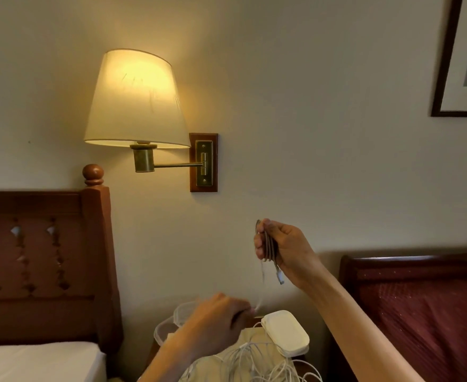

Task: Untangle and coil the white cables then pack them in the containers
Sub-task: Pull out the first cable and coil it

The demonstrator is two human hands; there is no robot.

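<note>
Head view: my right hand is raised, its fingers gripping a half-wound white cable coil with the plug dangling. My left hand, blurred, pinches the trailing strand low down. Loose white cables lie heaped on the bench beside a lidded container. I'd feed slack evenly and keep the loops equal, without yanking the heap.
</note>
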